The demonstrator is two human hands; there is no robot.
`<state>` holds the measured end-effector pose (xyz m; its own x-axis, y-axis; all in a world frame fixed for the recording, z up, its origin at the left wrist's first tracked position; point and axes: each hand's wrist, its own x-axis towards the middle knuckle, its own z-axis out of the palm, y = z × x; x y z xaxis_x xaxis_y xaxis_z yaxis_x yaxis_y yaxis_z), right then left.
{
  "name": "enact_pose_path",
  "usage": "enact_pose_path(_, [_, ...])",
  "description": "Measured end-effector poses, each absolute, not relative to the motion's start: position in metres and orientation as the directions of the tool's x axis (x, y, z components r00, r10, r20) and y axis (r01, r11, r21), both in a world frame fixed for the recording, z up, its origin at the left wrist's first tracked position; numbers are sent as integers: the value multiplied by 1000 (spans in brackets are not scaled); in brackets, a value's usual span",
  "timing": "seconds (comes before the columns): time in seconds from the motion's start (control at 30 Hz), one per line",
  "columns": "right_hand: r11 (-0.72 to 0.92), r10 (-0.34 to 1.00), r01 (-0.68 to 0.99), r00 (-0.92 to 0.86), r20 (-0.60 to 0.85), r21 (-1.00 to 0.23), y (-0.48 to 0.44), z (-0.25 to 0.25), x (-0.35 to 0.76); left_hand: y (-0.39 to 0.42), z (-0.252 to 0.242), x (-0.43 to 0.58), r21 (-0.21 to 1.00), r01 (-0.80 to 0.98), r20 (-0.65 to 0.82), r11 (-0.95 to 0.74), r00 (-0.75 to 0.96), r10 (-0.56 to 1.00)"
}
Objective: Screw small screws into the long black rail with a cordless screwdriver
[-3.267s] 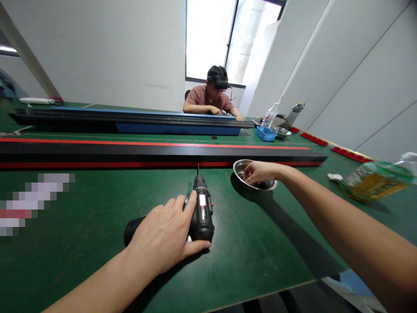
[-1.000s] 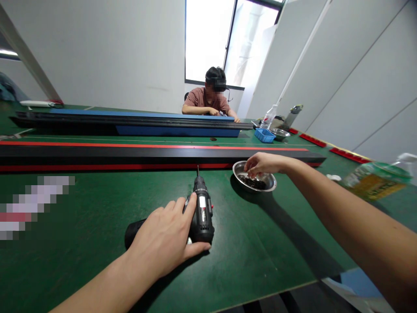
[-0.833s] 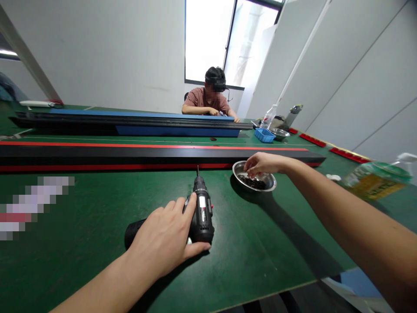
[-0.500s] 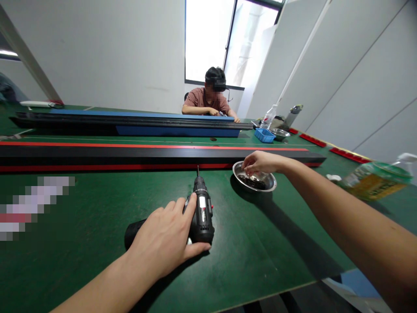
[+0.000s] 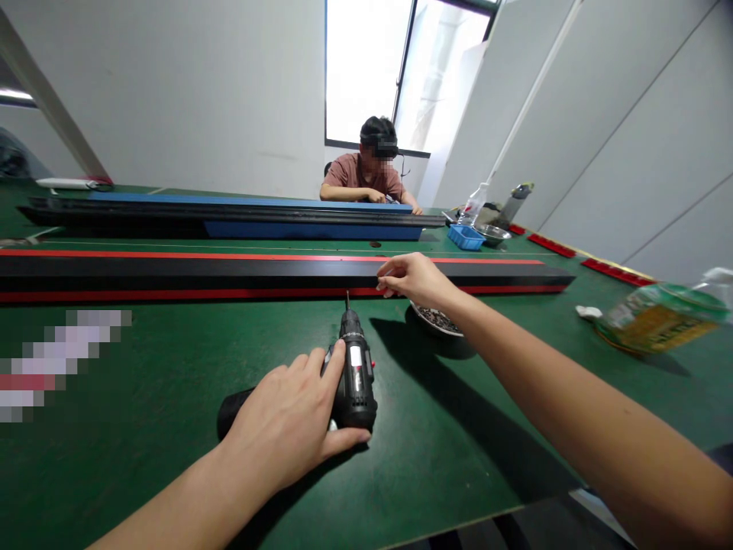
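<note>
A black cordless drill (image 5: 356, 382) lies on its side on the green table, its bit pointing at the long bar. Wrapped over its body is my left hand (image 5: 289, 416). My right hand (image 5: 415, 279) hovers above the front of a long black bar with red edges (image 5: 298, 269), fingertips pinched together. Whatever is between those fingers is too small to make out. Below the right wrist sits a metal bowl (image 5: 421, 317) of small dark pieces that look like screws, partly hidden by the forearm.
Behind the bar lie stacked blue and black long profiles (image 5: 309, 229). A co-worker (image 5: 366, 172) sits across the table. At right stand a blue basket (image 5: 466, 237), a second metal bowl (image 5: 493, 235) and a plastic jar with a green lid (image 5: 658, 321).
My right hand has come out of the metal bowl and moved left toward the drill bit, fingers still pinched. The left hand and drill have stayed in place.
</note>
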<state>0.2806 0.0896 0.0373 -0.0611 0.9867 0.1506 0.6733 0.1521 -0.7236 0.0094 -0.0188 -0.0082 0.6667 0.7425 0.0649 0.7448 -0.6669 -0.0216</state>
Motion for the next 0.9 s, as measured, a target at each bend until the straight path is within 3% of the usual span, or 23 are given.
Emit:
enact_pose_path(0.37, [124,957,465,179,230,-877,127,-51,237,-19,-2,9,47,738,33,-673,672,740])
enact_pose_path(0.53, [137,964,282,183,193,-950,135,-71,232,-20,-1,8,73,734,20,-675,676,737])
enact_pose_path(0.9, [163,977,231,101,190,-959,135,-72,239,-20,-4,8,82,742,10,-666,667,745])
